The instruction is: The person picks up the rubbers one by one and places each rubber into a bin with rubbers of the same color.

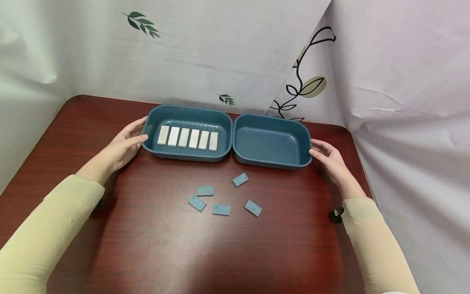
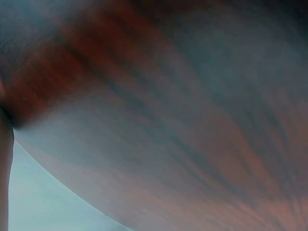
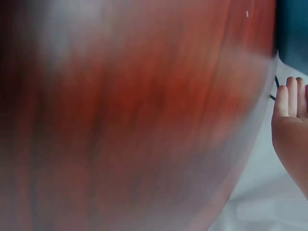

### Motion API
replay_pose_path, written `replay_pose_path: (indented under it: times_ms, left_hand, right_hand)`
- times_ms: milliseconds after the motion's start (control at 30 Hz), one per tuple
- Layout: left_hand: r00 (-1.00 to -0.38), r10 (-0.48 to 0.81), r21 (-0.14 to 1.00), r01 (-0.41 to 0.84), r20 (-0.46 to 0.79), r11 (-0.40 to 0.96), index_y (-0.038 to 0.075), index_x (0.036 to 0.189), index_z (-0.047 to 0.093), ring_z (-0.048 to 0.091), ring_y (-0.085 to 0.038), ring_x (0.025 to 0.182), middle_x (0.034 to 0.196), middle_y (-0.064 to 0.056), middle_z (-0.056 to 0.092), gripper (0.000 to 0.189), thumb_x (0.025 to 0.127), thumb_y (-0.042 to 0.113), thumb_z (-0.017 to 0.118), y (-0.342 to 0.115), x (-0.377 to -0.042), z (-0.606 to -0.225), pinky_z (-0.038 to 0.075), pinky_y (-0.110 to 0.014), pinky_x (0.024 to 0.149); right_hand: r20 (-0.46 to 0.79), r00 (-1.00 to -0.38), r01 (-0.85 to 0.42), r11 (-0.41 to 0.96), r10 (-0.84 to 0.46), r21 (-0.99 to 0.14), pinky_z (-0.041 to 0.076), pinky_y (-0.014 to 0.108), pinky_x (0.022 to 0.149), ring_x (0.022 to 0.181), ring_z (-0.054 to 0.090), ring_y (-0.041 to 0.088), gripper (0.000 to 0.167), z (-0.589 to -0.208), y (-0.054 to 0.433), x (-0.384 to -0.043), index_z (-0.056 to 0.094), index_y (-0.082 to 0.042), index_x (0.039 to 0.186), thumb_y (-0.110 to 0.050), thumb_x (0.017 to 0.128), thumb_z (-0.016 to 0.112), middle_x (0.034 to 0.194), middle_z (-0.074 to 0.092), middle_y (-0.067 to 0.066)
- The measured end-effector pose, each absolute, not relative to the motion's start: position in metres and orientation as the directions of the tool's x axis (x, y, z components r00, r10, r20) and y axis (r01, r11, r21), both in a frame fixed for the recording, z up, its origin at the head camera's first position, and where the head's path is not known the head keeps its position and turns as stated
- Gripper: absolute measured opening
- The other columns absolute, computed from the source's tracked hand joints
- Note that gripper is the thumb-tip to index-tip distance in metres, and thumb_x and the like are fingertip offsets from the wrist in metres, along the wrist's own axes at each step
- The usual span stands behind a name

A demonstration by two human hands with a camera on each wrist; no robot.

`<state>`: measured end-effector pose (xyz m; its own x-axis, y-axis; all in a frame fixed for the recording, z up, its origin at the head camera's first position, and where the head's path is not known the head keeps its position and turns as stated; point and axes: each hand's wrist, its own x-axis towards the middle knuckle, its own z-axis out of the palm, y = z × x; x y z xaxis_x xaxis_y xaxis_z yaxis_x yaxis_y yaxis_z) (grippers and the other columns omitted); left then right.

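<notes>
Two blue plastic bins stand side by side with their inner ends touching. Several white rectangular tiles point(image 1: 184, 138) lie in a row inside the left bin point(image 1: 187, 157); the right bin point(image 1: 273, 163) holds nothing. My left hand point(image 1: 126, 143) rests against the left bin's outer end, its thumb at the rim. At the outer end of the right bin, my right hand point(image 1: 328, 159) touches the wall with fingers extended. The right wrist view shows those straight fingers point(image 3: 292, 96) near the bin. Only blurred table surface and a sliver of arm appear in the left wrist view.
Several blue-grey rectangular tiles lie scattered on the dark red wooden table point(image 1: 165, 245) in front of the bins: one tile point(image 1: 240, 179) near the right bin, another tile point(image 1: 253, 208) closer to me. A white patterned curtain point(image 1: 205, 53) hangs behind the table.
</notes>
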<state>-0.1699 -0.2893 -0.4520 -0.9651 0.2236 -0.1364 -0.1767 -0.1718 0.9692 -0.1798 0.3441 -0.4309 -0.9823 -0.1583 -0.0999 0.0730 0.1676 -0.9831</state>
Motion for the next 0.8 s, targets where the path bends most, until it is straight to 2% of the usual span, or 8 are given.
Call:
replay_pose_path:
  times_ms: [167,300,433,567,800]
  left_hand:
    - [-0.966,0.225,0.968,-0.173,-0.131,-0.182,0.02,0.169,0.028,0.05,-0.001,0.132,0.151,0.009,0.044,0.067,0.11,0.003,0.053,-0.289,-0.169,-0.452,0.043,-0.011,0.104]
    - [-0.966,0.216,0.97,-0.177,-0.139,-0.165,0.019,0.169,0.027,0.049,-0.001,0.132,0.152,0.008,0.043,0.067,0.11,0.003,0.053,-0.288,-0.17,-0.451,0.043,-0.011,0.104]
    - [-0.966,0.222,0.971,-0.174,-0.135,-0.165,0.019,0.169,0.027,0.049,-0.001,0.132,0.151,0.008,0.043,0.067,0.11,0.003,0.053,-0.29,-0.171,-0.452,0.043,-0.011,0.104]
    - [-0.963,0.238,0.968,-0.173,-0.127,-0.181,0.021,0.169,0.028,0.049,-0.001,0.133,0.152,0.009,0.043,0.066,0.11,0.003,0.052,-0.291,-0.172,-0.453,0.043,-0.011,0.104]
    - [-0.959,0.254,0.964,-0.18,-0.128,-0.196,0.022,0.169,0.028,0.048,-0.001,0.133,0.152,0.01,0.043,0.067,0.11,0.004,0.053,-0.293,-0.17,-0.454,0.045,-0.01,0.103]
  right_hand:
    - [-0.138,-0.975,0.129,0.063,-0.172,-0.99,0.054,0.011,0.092,0.106,0.068,0.0,0.04,-0.434,0.338,-0.18,0.051,-0.003,0.146,-0.005,0.107,0.06,0.116,0.072,-0.013]
    - [-0.129,-0.974,0.145,-0.077,-0.187,-0.986,0.054,0.013,0.095,0.107,0.068,0.004,0.031,-0.44,0.335,-0.181,0.056,-0.008,0.137,0.0,0.107,0.055,0.117,0.072,-0.008]
    - [-0.116,-0.976,0.144,-0.152,-0.183,-0.978,0.052,0.015,0.097,0.106,0.068,0.006,0.029,-0.446,0.333,-0.182,0.062,-0.015,0.128,0.002,0.107,0.051,0.117,0.071,-0.006]
    - [-0.101,-0.977,0.136,-0.186,-0.189,-0.973,0.051,0.017,0.098,0.106,0.068,0.007,0.031,-0.449,0.332,-0.181,0.065,-0.015,0.127,0.003,0.107,0.05,0.116,0.071,-0.004]
    - [-0.087,-0.971,0.13,-0.184,-0.225,-0.974,0.048,0.017,0.101,0.109,0.067,0.007,0.033,-0.452,0.334,-0.18,0.062,-0.014,0.132,0.003,0.107,0.049,0.119,0.07,-0.005]
